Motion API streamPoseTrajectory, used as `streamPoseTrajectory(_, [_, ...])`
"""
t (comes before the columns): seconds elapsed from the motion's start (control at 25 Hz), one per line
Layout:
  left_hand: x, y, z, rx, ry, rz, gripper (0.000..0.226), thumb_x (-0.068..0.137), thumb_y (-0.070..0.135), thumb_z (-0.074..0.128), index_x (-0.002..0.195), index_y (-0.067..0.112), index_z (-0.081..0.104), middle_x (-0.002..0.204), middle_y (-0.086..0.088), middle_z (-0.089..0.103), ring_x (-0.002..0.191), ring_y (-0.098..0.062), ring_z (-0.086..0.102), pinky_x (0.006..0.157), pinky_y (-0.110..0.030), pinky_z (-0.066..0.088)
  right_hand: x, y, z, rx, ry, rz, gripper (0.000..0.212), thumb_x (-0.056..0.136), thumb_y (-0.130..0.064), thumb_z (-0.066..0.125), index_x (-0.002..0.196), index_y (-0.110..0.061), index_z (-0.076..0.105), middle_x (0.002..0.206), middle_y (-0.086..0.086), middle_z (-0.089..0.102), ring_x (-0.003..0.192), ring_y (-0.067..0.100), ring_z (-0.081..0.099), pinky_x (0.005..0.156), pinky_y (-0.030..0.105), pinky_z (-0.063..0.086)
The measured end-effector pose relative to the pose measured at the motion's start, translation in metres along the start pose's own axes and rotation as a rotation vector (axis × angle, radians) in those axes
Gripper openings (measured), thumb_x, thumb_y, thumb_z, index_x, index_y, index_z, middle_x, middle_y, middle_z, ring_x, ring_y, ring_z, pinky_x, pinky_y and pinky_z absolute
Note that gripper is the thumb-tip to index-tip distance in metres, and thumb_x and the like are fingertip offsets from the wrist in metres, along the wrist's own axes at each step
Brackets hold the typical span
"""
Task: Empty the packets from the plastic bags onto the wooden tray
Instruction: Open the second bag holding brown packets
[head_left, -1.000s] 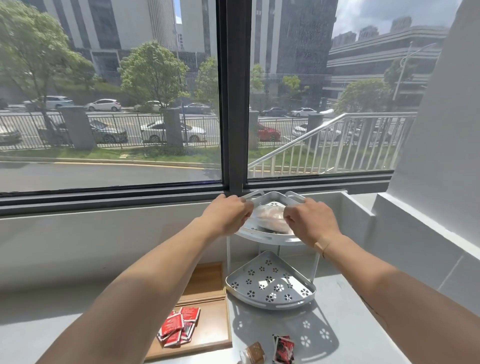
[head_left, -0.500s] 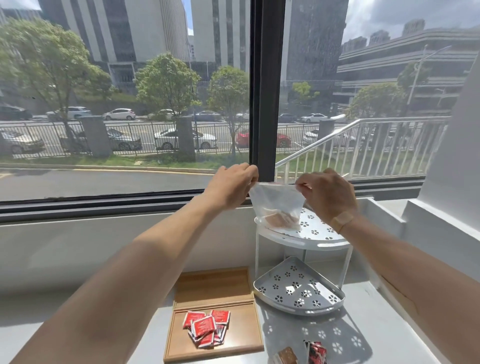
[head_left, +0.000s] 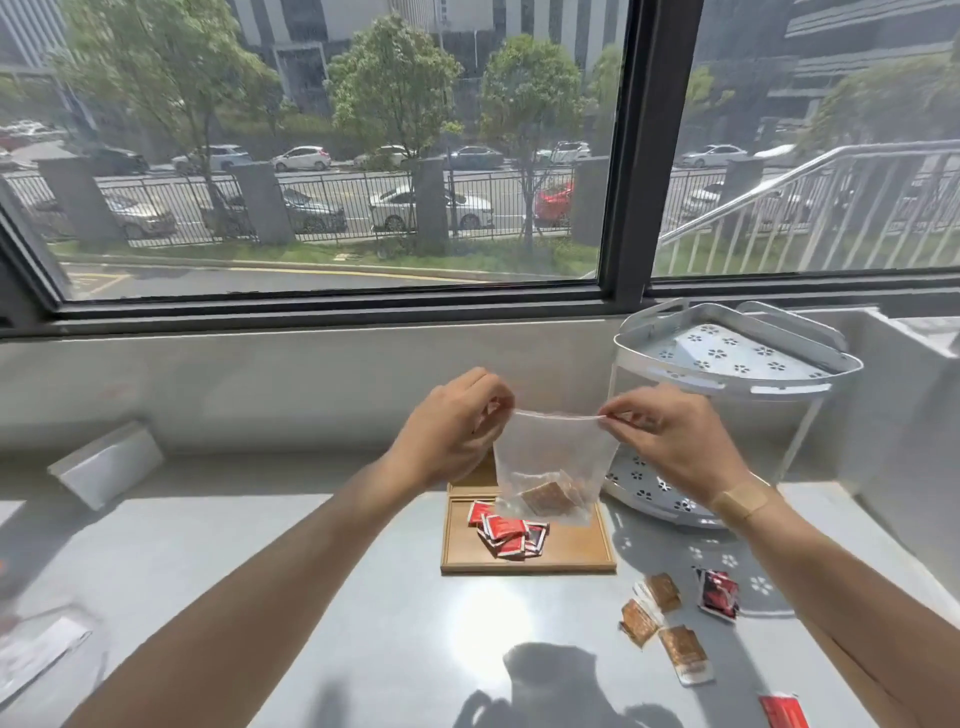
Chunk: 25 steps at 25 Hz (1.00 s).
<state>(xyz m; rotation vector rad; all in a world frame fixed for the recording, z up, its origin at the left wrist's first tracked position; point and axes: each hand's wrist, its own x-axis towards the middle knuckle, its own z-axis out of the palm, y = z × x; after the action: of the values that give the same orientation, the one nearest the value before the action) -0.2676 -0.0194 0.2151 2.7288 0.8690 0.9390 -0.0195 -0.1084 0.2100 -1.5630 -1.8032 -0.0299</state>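
While both hands pinch top corners of clear plastic bag (head_left: 550, 467) — left hand (head_left: 452, 426) at 9 o'clock corner, right hand (head_left: 670, 436) at 3 o'clock — brown packets (head_left: 545, 496) sag at bottom, above wooden tray (head_left: 571, 551) holding red packets (head_left: 506, 530). Risk: seal looks closed; sudden tear could scatter packets onto counter (head_left: 363, 597) — past tray rim.

The far end of the wooden tray (head_left: 566, 553) is hidden behind the plastic bag (head_left: 550, 457) stretched between the hands. A red packet (head_left: 784, 711) below the right forearm is cut off by the bottom edge. Blurred white sheets (head_left: 36, 652), left of the left forearm, cannot be identified.
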Motion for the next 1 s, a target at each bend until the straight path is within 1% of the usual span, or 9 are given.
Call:
streamPoseTrajectory(0.2, [-0.103,-0.009,0.034,-0.141,-0.037,-0.168,0.003,0.093,0.015,0.059,0.092,0.015,0.062,0.089,0.004,0.060,0.082,-0.015,0.058,0.073,-0.039,0.050,-0.071,-0.016,0.057,0.064,-0.183,0.081,0.004,0.082,-0.025,0.077,0.086,-0.023,0.078,0.080,-0.009,0.073,0.077,0.014,0.061,0.069,0.036,0.052])
streamPoseTrajectory(0.32, [-0.143,-0.016,0.056,-0.167,-0.101,-0.222,0.006,0.093,0.016,0.058,0.093,0.014,0.063,0.091,0.003,0.061,0.084,-0.017,0.057,0.073,-0.041,0.050,-0.107,-0.019,0.084,0.125,-0.241,0.170,0.001,0.082,-0.023,0.078,0.084,-0.023,0.078,0.079,-0.012,0.072,0.076,0.009,0.061,0.070,0.032,0.051])
streamPoseTrajectory(0.48, [-0.174,-0.020,0.080,-0.187,-0.148,-0.320,0.007,0.092,0.019,0.061,0.094,0.016,0.066,0.095,0.005,0.061,0.088,-0.015,0.058,0.074,-0.040,0.051,-0.143,-0.022,0.110,0.100,-0.349,0.275,0.004,0.084,-0.027,0.074,0.083,-0.029,0.076,0.078,-0.018,0.071,0.076,0.004,0.060,0.072,0.030,0.051])
streamPoseTrajectory(0.64, [-0.182,-0.017,0.092,-0.125,-0.078,-0.402,0.006,0.090,0.024,0.063,0.092,0.022,0.068,0.095,0.006,0.058,0.090,-0.014,0.054,0.069,-0.030,0.049,-0.155,-0.030,0.122,0.111,-0.357,0.372,0.005,0.082,-0.032,0.070,0.083,-0.035,0.073,0.069,-0.020,0.067,0.068,0.000,0.062,0.064,0.021,0.050])
streamPoseTrajectory(0.72, [-0.181,-0.012,0.096,-0.045,-0.023,-0.429,0.005,0.088,0.026,0.066,0.092,0.023,0.068,0.095,0.004,0.057,0.087,-0.014,0.053,0.068,-0.027,0.046,-0.153,-0.038,0.127,0.121,-0.398,0.398,0.008,0.082,-0.039,0.066,0.088,-0.038,0.071,0.062,-0.019,0.064,0.064,0.001,0.061,0.061,0.022,0.050])
streamPoseTrajectory(0.8, [-0.181,-0.002,0.099,-0.056,0.001,-0.563,0.008,0.087,0.032,0.066,0.087,0.029,0.058,0.088,0.010,0.056,0.077,-0.011,0.053,0.063,-0.026,0.045,-0.151,-0.047,0.135,0.053,-0.399,0.375,0.010,0.084,-0.042,0.063,0.089,-0.037,0.070,0.062,-0.018,0.063,0.064,0.003,0.061,0.058,0.022,0.046])
streamPoseTrajectory(0.84, [-0.181,0.004,0.100,-0.128,-0.024,-0.678,0.015,0.087,0.037,0.064,0.080,0.032,0.051,0.078,0.013,0.055,0.068,-0.009,0.052,0.060,-0.027,0.044,-0.152,-0.052,0.140,0.001,-0.378,0.358,0.010,0.085,-0.042,0.062,0.089,-0.036,0.069,0.065,-0.017,0.065,0.065,0.005,0.062,0.057,0.022,0.045])
streamPoseTrajectory(0.92, [-0.177,0.013,0.103,-0.425,-0.129,-0.940,0.029,0.086,0.049,0.059,0.069,0.029,0.049,0.062,0.012,0.057,0.055,-0.007,0.050,0.056,-0.028,0.044,-0.157,-0.062,0.148,-0.083,-0.327,0.333,0.009,0.086,-0.039,0.062,0.087,-0.033,0.069,0.071,-0.014,0.069,0.065,0.009,0.064,0.058,0.028,0.048])
streamPoseTrajectory(1.0, [-0.175,0.019,0.102,-0.713,-0.237,-1.135,0.038,0.085,0.054,0.057,0.067,0.021,0.059,0.061,0.009,0.065,0.051,-0.009,0.053,0.048,-0.025,0.044,-0.166,-0.070,0.155,-0.105,-0.266,0.276,0.002,0.084,-0.032,0.069,0.083,-0.030,0.070,0.073,-0.010,0.071,0.059,0.017,0.066,0.052,0.034,0.050])
